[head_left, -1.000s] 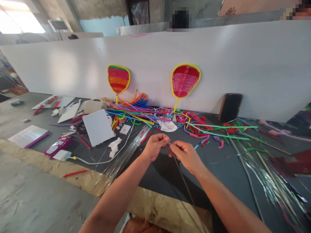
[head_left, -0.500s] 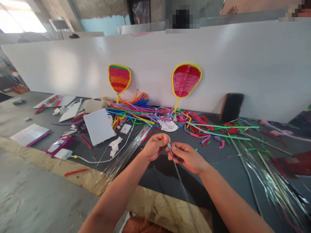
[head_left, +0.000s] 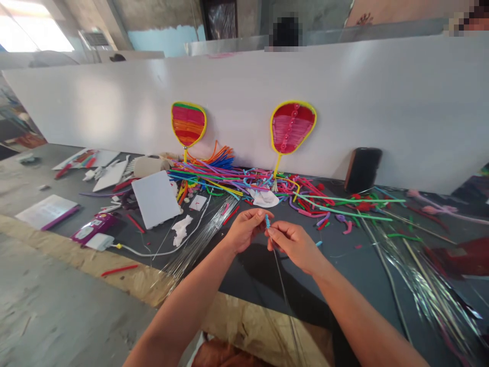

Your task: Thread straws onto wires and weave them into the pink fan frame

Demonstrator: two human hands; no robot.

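Note:
Both my hands meet above the dark table (head_left: 244, 275). My left hand (head_left: 244, 229) is closed in a pinch on the short blue pipe-cleaner tip (head_left: 267, 221). My right hand (head_left: 296, 245) is closed round the thin wire (head_left: 281, 285), which runs from the blue tip down toward me. A second small blue piece (head_left: 318, 244) sticks out by my right hand; I cannot tell whether it is held. A heap of coloured pipe cleaners (head_left: 229, 178) lies behind my hands.
Two pipe-cleaner fans (head_left: 188, 124) (head_left: 292, 127) lean on the white board. A dark phone (head_left: 362, 168) leans further right. White foam sheet (head_left: 155, 200), purple box (head_left: 93, 228), white cable (head_left: 153, 253), tissue (head_left: 181, 230) and wire bundles (head_left: 420, 285) lie around.
My hands stay together at the same spot; the fingers have shifted slightly along the wire and the blue tip stands a little higher between them.

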